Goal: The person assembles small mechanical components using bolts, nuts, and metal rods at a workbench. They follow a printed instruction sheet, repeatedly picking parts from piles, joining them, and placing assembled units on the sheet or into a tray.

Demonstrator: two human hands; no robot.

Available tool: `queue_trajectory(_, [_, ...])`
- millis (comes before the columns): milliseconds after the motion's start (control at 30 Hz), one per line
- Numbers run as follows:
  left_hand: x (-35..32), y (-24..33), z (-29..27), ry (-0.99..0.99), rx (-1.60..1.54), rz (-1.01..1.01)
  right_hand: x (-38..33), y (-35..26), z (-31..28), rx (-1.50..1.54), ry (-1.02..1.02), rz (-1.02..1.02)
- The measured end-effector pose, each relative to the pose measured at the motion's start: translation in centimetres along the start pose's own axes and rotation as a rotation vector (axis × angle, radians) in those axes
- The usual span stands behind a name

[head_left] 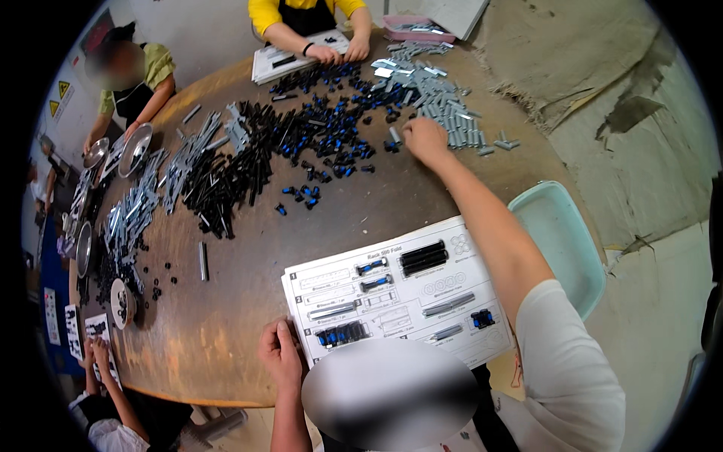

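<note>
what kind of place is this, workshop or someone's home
Most likely a small assembly or sorting workshop: a big round wooden table heaped with black and blue plastic parts and metal pieces, a printed parts sheet, and several people working.

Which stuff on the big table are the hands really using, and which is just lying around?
In use:
- right hand reaching into the grey metal pieces
- left hand resting at the edge of the sorting sheet
- small black-and-blue parts next to the right hand

Just lying about:
- pale green tray
- lone grey bar
- metal bowls
- pink tray
</note>
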State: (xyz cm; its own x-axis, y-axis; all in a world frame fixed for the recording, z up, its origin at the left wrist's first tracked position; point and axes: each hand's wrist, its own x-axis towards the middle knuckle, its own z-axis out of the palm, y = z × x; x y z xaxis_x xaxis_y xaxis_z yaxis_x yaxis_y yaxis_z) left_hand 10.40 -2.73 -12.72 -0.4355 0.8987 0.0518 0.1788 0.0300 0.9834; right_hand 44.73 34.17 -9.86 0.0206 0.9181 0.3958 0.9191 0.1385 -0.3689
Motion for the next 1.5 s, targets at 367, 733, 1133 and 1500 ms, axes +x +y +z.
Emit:
queue_trajectory(367, [0.4, 0.0, 0.6, 0.002, -0.003, 0.015, -2.4, -2.2, -4.4, 0.211, -0.218, -0.009])
queue_trajectory(733, [0.2, -0.5, -0.2, -0.024, -0.092, 0.003, -29.8, -7.0, -16.4, 0.493, -0.696, -0.381])
queue_trajectory(1133, [0.4, -2.1, -0.8, -0.021, -0.033, 0.050, -14.7, 3.3, -14.3, 0.222, -0.153, -0.116])
queue_trajectory(1500, [0.4, -1.8, 0.2, 0.048, 0.102, 0.120, -3.3, 19.2, -7.8, -0.394, -0.185, -0.200])
